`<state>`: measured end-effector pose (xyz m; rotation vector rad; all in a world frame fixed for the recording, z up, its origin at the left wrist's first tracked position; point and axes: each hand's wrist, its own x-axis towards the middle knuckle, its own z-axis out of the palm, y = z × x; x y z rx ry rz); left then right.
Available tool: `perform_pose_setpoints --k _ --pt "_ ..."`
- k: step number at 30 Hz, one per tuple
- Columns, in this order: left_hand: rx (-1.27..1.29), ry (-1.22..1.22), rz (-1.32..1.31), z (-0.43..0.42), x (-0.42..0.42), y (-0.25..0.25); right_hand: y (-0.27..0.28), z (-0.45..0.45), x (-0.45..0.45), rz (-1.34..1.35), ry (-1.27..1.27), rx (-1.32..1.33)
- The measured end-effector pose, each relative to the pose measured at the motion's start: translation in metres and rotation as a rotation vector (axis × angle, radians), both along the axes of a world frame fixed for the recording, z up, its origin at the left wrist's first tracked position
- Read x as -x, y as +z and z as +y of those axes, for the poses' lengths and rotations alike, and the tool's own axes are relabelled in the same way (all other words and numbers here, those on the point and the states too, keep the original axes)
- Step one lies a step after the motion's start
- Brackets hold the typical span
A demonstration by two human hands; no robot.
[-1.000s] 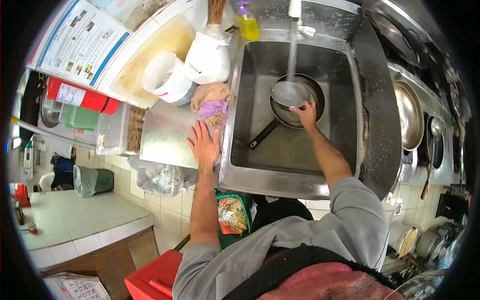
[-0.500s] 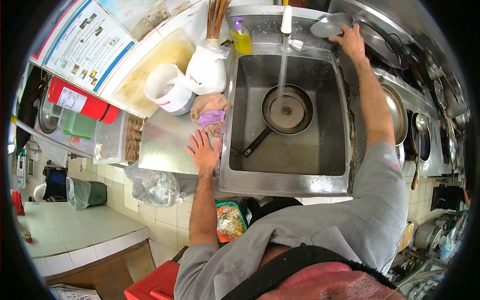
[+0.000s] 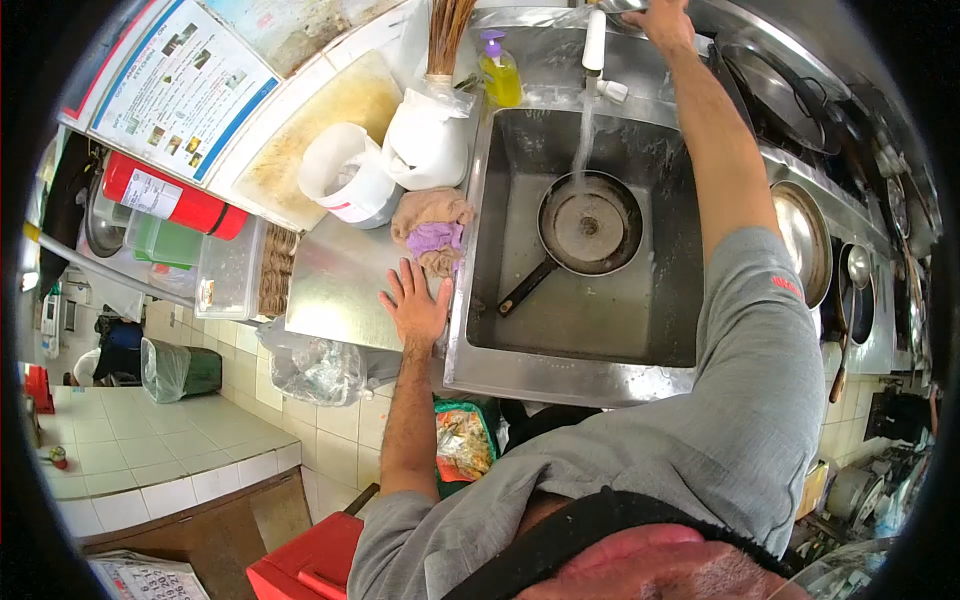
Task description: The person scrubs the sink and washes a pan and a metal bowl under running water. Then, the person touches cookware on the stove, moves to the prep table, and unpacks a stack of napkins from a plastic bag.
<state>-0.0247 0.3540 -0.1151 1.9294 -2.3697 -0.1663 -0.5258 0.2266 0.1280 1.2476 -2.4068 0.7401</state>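
Observation:
My left hand [image 3: 416,302] lies flat with spread fingers on the metal counter [image 3: 340,280], just below a brown and purple cloth [image 3: 432,225]. Stretched to the top edge of the view, my right hand [image 3: 662,22] is at a metal bowl or lid [image 3: 625,5], which is mostly cut off; its fingers are partly out of view. In the sink [image 3: 570,375] a black frying pan [image 3: 590,224] sits with its handle toward the lower left. Water runs from the white tap [image 3: 594,45] into the pan.
A yellow soap bottle [image 3: 500,72], a white tub [image 3: 345,178] and a white container [image 3: 428,140] with a bundle of sticks [image 3: 449,35] stand left of the sink. Pans [image 3: 780,95] and a large metal lid [image 3: 800,240] are at the right.
My right hand has moved from over the pan to the right side, then up and left past the sink's back, carrying the round metal item. My left hand stays on the counter.

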Motion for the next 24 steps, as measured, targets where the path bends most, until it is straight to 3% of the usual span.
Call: perform_pose_setpoints --k 5,7,12,13,15,16,17,19,21,24 --pt "0.010 -0.014 0.013 0.000 -0.001 -0.003 -0.091 0.089 -0.011 -0.031 -0.032 0.210" --pt "0.014 -0.018 0.013 0.000 0.000 -0.002 -0.134 0.135 -0.037 -0.188 0.011 0.046" --pt "0.045 -0.031 0.021 -0.001 -0.001 -0.006 -0.250 0.174 -0.055 -0.117 0.183 -0.560" --pt "0.021 -0.037 0.005 0.001 -0.001 -0.007 -0.273 0.170 -0.047 -0.137 0.180 -0.580" --pt "0.040 -0.027 0.004 -0.002 0.000 -0.006 -0.327 0.157 -0.030 0.333 0.264 -0.839" --pt "0.040 -0.027 -0.005 -0.003 -0.001 -0.008 -0.354 0.152 -0.032 0.567 0.224 -0.811" --pt "0.033 -0.027 -0.016 -0.002 -0.001 -0.008 -0.374 0.152 -0.041 0.557 0.230 -0.817" --pt "0.030 -0.015 -0.029 -0.003 0.001 -0.008 -0.388 0.146 -0.067 0.519 0.486 -0.826" --pt "0.014 -0.017 -0.029 -0.001 -0.002 -0.007 -0.366 0.153 -0.106 -0.279 0.460 -0.699" --pt "0.018 -0.019 -0.022 -0.005 0.002 -0.005 -0.429 0.145 -0.148 -0.619 0.108 -0.167"
